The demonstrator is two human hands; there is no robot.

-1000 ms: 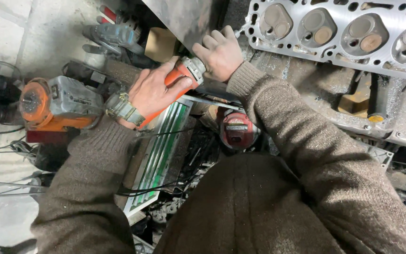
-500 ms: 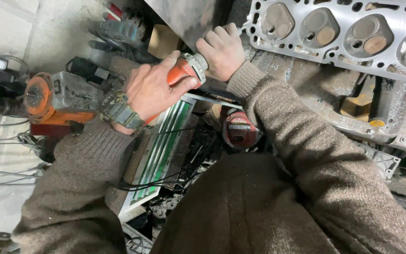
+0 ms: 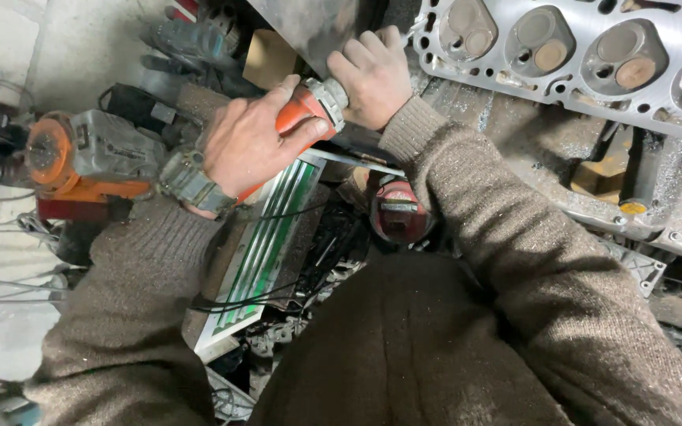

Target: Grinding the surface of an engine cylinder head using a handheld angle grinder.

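My left hand (image 3: 250, 142) grips the orange body of a power tool (image 3: 303, 113), and a metal watch (image 3: 191, 181) sits on that wrist. Wrapped around the tool's grey front end, my right hand (image 3: 372, 75) hides the tip. Both hands are at the left end of a grey metal cylinder head (image 3: 578, 55) with round chambers. Brown knitted sleeves cover both arms.
An orange and grey power tool (image 3: 80, 158) lies at the left on the floor among cables. A green and white striped flat panel (image 3: 266, 244) leans below my hands. A small red tool (image 3: 399, 211) sits near my right forearm. Dirty metal parts (image 3: 633, 181) lie under the cylinder head.
Both hands and the orange tool have shifted slightly up and toward the cylinder head's left end; grips are unchanged.
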